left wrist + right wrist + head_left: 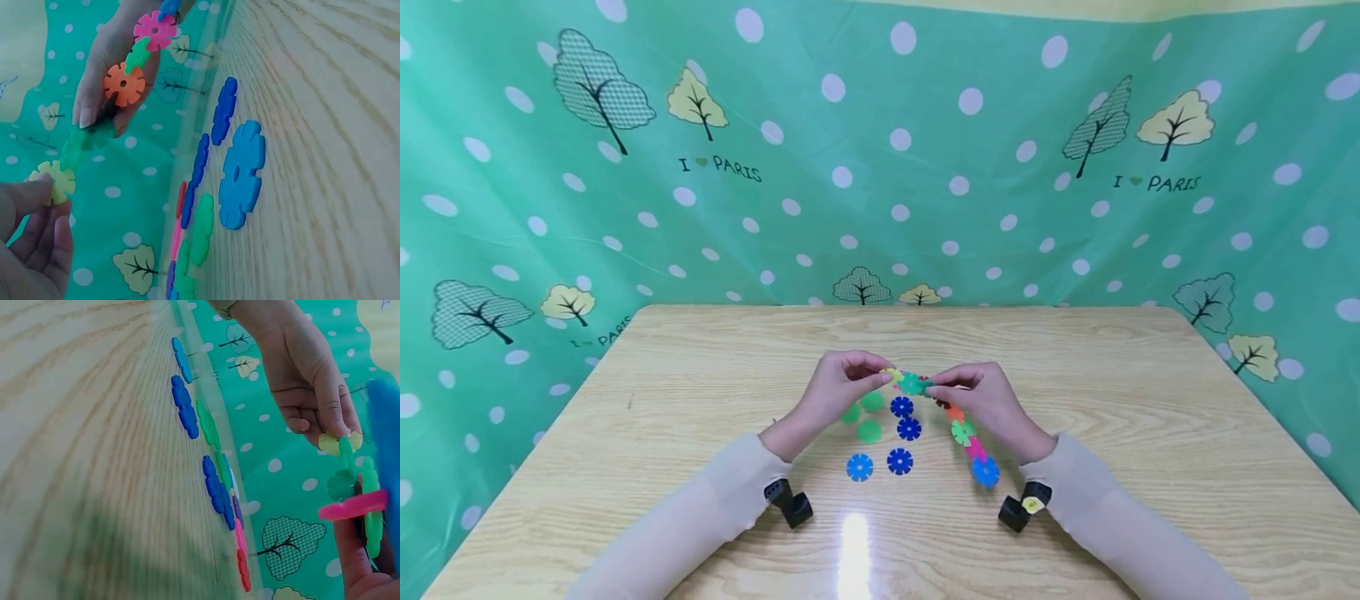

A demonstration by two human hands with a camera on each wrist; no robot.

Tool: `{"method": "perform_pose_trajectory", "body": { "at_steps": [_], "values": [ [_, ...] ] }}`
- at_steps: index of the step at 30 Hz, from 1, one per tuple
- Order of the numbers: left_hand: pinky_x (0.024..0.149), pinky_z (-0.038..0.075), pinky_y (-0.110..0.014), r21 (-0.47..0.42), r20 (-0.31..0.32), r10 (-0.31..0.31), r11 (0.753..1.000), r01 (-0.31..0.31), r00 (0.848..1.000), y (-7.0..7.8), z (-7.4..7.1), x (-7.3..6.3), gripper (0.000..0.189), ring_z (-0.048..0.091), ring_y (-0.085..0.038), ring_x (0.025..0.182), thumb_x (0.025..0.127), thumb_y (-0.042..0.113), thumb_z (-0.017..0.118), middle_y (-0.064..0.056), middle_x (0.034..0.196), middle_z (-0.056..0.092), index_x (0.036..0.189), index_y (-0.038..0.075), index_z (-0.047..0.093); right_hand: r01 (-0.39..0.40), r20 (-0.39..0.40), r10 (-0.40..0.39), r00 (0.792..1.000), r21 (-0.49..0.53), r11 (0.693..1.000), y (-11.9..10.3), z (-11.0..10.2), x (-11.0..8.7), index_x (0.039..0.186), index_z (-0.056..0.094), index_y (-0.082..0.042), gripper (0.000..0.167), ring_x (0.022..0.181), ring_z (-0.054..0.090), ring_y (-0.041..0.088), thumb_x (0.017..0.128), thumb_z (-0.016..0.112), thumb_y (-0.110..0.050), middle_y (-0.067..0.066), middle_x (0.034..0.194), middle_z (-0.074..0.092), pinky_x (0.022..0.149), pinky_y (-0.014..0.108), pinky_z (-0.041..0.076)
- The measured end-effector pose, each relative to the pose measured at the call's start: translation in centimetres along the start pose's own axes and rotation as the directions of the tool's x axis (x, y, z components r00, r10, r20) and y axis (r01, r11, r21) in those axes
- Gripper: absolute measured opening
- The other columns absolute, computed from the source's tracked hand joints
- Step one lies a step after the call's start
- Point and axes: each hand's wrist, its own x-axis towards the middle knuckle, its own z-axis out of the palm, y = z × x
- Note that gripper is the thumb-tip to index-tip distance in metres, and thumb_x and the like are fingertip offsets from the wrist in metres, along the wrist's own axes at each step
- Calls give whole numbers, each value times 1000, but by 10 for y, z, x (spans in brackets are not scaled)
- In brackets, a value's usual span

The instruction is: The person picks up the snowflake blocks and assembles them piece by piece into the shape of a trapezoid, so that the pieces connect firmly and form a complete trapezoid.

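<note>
Notched plastic interlocking discs are joined into a chain over the table. My left hand (842,383) pinches the yellow disc (57,181) at one end between thumb and fingers. A teal green disc (912,383) links it toward my right hand (988,404). That hand grips the chain around a dark disc (110,107), partly hidden by the fingers. Past the right hand the chain slants toward me: an orange disc (124,84), a light green disc (962,432), a pink disc (155,30) and a blue disc (985,472) at the end.
Loose discs lie on the wooden table (700,517) below the hands: dark blue ones (900,461), green ones (869,431) and a lighter blue one (860,467). Red (244,570) and purple (237,511) discs show farther back. A green dotted cloth (880,150) hangs behind the table.
</note>
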Motion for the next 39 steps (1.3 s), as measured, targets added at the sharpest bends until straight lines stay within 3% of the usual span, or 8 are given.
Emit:
{"method": "perform_pose_trajectory", "body": {
  "at_steps": [3, 12, 18, 21, 25, 28, 34, 39],
  "values": [
    [72, 55, -48, -2, -27, 4, 1000, -4, 1000, -1, 2, 0, 12, 63, -42, 84, 83, 7, 71, -9, 88, 71, 95, 3, 72, 4, -17, -4, 1000, -11, 1000, 0, 0, -1, 93, 74, 0, 17, 72, 65, 13, 82, 74, -13, 10, 87, 72, 65, 26, 55],
    [64, 56, -22, 48, -84, 109, 993, -105, 990, -2, 12, 1, 13, 67, -36, 78, 82, 6, 71, -12, 87, 72, 94, 0, 73, 3, -56, -2, 998, 5, 1000, 0, -2, -3, 94, 74, -1, 17, 69, 63, 15, 84, 71, -14, 11, 86, 72, 64, 25, 54],
    [67, 56, -23, 61, -116, 155, 987, -149, 981, 2, 17, 0, 12, 69, -19, 76, 82, 2, 71, -13, 89, 72, 93, -1, 73, -10, -54, 13, 998, 44, 999, -1, -2, -3, 96, 73, 1, 18, 69, 63, 15, 85, 70, -13, 11, 87, 72, 64, 26, 54],
    [69, 57, -23, 39, -107, 111, 993, -107, 988, 1, 16, 0, 13, 69, -16, 77, 82, 5, 71, -12, 91, 72, 95, 1, 73, -12, -54, 14, 998, 45, 999, 0, -2, -3, 95, 73, 2, 18, 68, 63, 14, 85, 71, -13, 11, 85, 71, 64, 26, 54],
    [72, 57, -27, -25, -69, 11, 1000, -13, 998, -3, 11, 3, 17, 68, -27, 83, 82, 7, 72, -11, 93, 72, 98, 2, 72, 3, -43, -2, 999, 30, 1000, 0, -1, -1, 94, 73, 2, 19, 69, 64, 14, 83, 72, -13, 11, 84, 71, 65, 26, 55],
    [75, 57, -29, -59, -26, -32, 998, 30, 999, -5, 6, 4, 23, 67, -29, 86, 82, 7, 72, -11, 96, 72, 103, 1, 70, 16, -35, -15, 999, 21, 1000, -2, 0, -1, 93, 73, 3, 18, 70, 65, 14, 82, 73, -12, 11, 86, 72, 67, 27, 56],
    [78, 55, -26, -35, 24, -58, 998, 59, 998, -7, -4, 0, 32, 67, -15, 88, 81, 8, 72, -10, 107, 69, 112, 2, 66, 20, -24, -20, 999, 6, 1000, -1, 0, -2, 93, 73, 1, 15, 71, 66, 15, 82, 73, -8, 10, 87, 72, 67, 27, 57],
    [81, 54, -25, -13, 26, -130, 991, 130, 991, -15, -18, -12, 32, 66, -17, 95, 82, 7, 70, -11, 111, 68, 114, 4, 66, 16, -28, -16, 999, -9, 1000, 0, 1, -3, 92, 73, 1, 13, 69, 66, 15, 82, 72, -8, 8, 84, 72, 66, 26, 56]
  ]
}}
